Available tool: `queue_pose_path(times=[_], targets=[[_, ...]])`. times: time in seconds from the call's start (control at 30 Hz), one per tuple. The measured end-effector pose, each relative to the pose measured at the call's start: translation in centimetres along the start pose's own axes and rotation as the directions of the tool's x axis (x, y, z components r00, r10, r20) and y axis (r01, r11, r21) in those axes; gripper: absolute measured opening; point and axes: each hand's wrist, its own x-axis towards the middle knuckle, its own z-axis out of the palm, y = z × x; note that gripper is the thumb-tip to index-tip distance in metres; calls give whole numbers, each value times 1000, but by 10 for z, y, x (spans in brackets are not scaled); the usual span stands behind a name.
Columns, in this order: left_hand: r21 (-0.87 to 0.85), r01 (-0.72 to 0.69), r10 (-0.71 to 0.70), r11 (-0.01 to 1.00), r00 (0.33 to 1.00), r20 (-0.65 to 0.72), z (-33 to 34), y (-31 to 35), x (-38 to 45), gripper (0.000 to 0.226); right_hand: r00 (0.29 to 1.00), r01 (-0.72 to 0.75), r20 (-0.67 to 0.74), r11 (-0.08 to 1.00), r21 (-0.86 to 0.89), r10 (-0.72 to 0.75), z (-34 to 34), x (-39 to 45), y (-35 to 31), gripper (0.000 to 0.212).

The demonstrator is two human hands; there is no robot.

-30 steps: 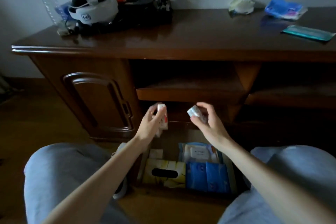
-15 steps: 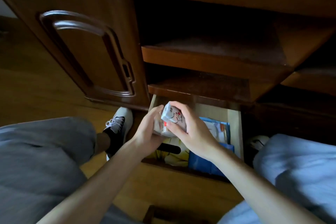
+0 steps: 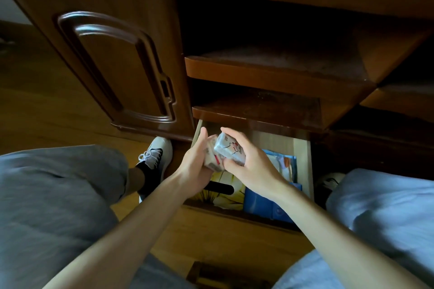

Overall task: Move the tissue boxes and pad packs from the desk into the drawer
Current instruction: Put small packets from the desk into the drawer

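Note:
Two small white packs with red print are held together above the open drawer (image 3: 303,159). My right hand (image 3: 251,166) grips the upper pack (image 3: 231,149) from the top. My left hand (image 3: 196,164) holds the lower pack (image 3: 211,159) from the left side. Inside the drawer lies a yellow tissue box (image 3: 225,192) with a dark slot, a blue pack (image 3: 260,204) beside it, and a light blue pack (image 3: 281,166) behind that. The desk top is out of view.
A dark wooden shelf (image 3: 256,110) overhangs the back of the drawer, with another shelf (image 3: 277,70) above. A cabinet door (image 3: 117,65) stands at the left. My knees in grey trousers flank the drawer; my white shoe (image 3: 155,155) rests at its left.
My view tipped down from the desk top to the drawer. My hands came together and lowered the two packs over the drawer; in the last half second they barely shifted.

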Motion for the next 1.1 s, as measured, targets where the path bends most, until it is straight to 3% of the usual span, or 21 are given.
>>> queue_pose_path(times=[0.3,0.53,0.67,0.77,0.87,0.97,1.1], targets=[[-67,-13,19,998,997,81,3,-3,-4,68,1000,21,22,988,-152,-17,-6,-3,4,65],[-104,86,-66,991,981,183,4,2,-6,82,991,115,76,991,-63,-110,-11,-5,-13,62],[-45,103,-91,994,972,219,6,3,-9,85,991,105,100,979,-176,-88,-16,-5,-18,71],[3,97,-95,995,973,209,7,4,-11,76,991,45,133,972,-229,-15,-21,-5,-16,80],[38,70,-77,997,962,260,6,5,-15,64,992,74,125,930,-360,-30,-20,-3,-15,91],[76,48,-69,996,950,304,9,1,-19,55,993,107,85,886,-451,-77,-19,-2,-14,79],[95,16,-45,995,946,320,11,0,-20,63,994,111,37,874,-474,-106,-21,2,-16,73]])
